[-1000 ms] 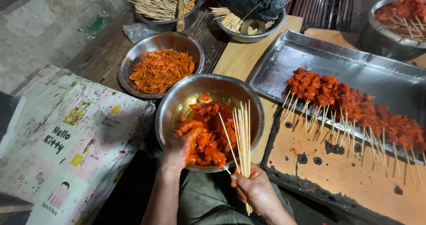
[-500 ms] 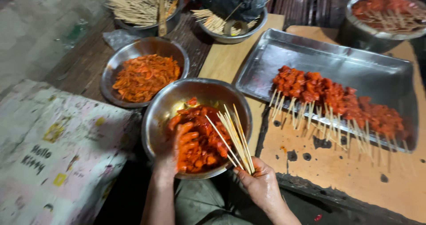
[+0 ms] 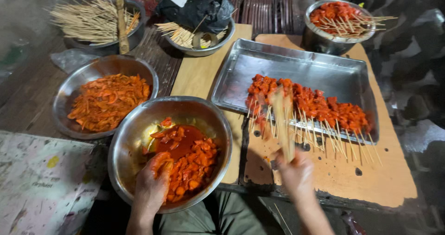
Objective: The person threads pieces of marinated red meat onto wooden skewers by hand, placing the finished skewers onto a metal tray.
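Observation:
My left hand (image 3: pixel 150 186) is down in a steel bowl (image 3: pixel 134 128) of red marinated meat pieces (image 3: pixel 187 158), its fingers closed on a few pieces at the near left side. My right hand (image 3: pixel 296 172) is blurred over the brown board, gripping a bundle of bamboo skewers (image 3: pixel 282 119) that points up toward the steel tray (image 3: pixel 301 68). A row of loaded meat skewers (image 3: pixel 320 107) lies across the tray's near half.
A second steel bowl of orange shredded strips (image 3: pixel 106 100) sits at the left. Bowls of bare skewers (image 3: pixel 90 22) stand at the back, one beside a black bag (image 3: pixel 197 8). A pot of finished skewers (image 3: pixel 343 19) stands at the back right. Printed paper (image 3: pixel 44 184) lies at the lower left.
My right hand has swung the skewer bundle from over the meat bowl rightward to the board in front of the tray. My left hand stays in the bowl.

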